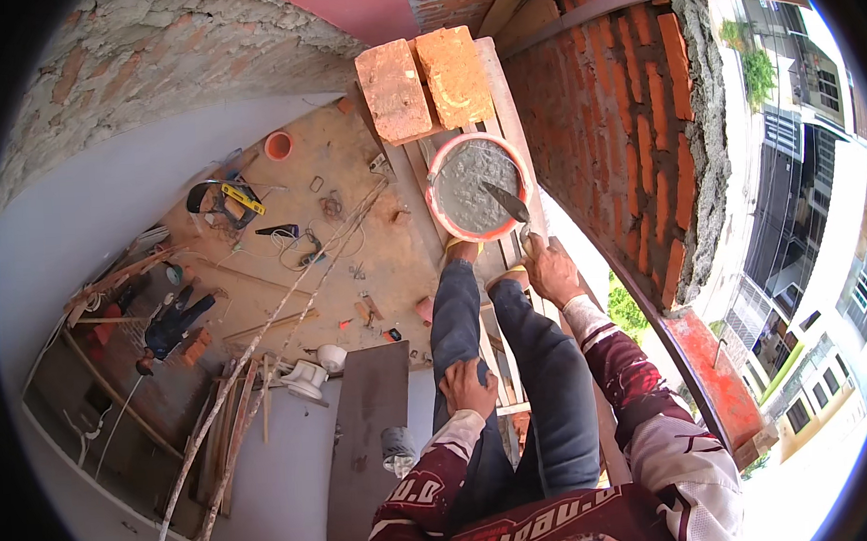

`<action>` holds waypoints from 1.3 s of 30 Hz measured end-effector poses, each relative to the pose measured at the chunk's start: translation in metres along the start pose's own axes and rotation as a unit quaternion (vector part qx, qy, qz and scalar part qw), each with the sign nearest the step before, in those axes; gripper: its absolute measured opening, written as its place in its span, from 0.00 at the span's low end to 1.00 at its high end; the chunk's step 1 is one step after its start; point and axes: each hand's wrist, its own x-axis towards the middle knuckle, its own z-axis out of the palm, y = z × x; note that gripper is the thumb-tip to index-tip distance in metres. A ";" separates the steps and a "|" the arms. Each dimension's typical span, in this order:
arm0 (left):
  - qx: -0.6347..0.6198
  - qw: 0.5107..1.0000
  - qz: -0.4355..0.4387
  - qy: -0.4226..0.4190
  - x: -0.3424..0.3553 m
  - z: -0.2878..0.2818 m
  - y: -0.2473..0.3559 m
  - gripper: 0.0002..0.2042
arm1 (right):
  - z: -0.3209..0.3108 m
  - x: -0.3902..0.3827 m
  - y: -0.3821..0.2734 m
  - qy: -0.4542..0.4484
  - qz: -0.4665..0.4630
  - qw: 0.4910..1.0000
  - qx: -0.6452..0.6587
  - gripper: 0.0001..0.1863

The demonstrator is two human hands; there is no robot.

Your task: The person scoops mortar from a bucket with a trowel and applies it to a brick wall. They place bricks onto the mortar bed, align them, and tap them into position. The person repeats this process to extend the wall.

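A round orange-red bucket [436, 208] of wet grey mortar [470, 184] stands on the wooden planks just ahead of my feet. My right hand [553, 273] is closed round the handle of a trowel [505, 201] at the bucket's near right side. The trowel's pointed blade reaches over the rim, its tip at the mortar. Lower down, my left hand [469, 387] rests on my left leg near the knee, holding nothing, fingers spread over the cloth. Orange bricks [392, 90] sit stacked on the planks just beyond the bucket.
A brick wall [621, 137] with mortar joints rises close on my right, with buildings outside. Far below on the left, the floor holds a reddish bucket [278, 146], a yellow-and-black tool [243, 199], cords and timber. Another person [174, 319] is down there. Long poles [262, 328] slant upward.
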 end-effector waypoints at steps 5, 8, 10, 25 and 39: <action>0.000 1.000 0.019 0.015 0.010 0.004 -0.007 0.19 | 0.051 0.092 -0.056 -0.099 0.113 0.989 0.004 0.18; -0.004 1.000 0.009 0.006 0.011 0.005 -0.006 0.19 | 0.056 0.127 -0.056 -0.125 0.113 0.985 0.044 0.20; 0.000 1.000 0.017 0.011 0.012 0.004 -0.005 0.19 | 0.042 0.137 -0.039 -0.134 0.063 0.987 0.054 0.22; -0.011 1.000 -0.004 0.003 0.014 0.005 -0.003 0.17 | -0.034 0.026 -0.048 -0.019 -0.061 0.991 -0.120 0.26; -0.022 0.999 -0.009 0.029 0.015 0.006 0.005 0.16 | -0.053 0.092 -0.052 -0.153 -0.058 0.981 -0.108 0.25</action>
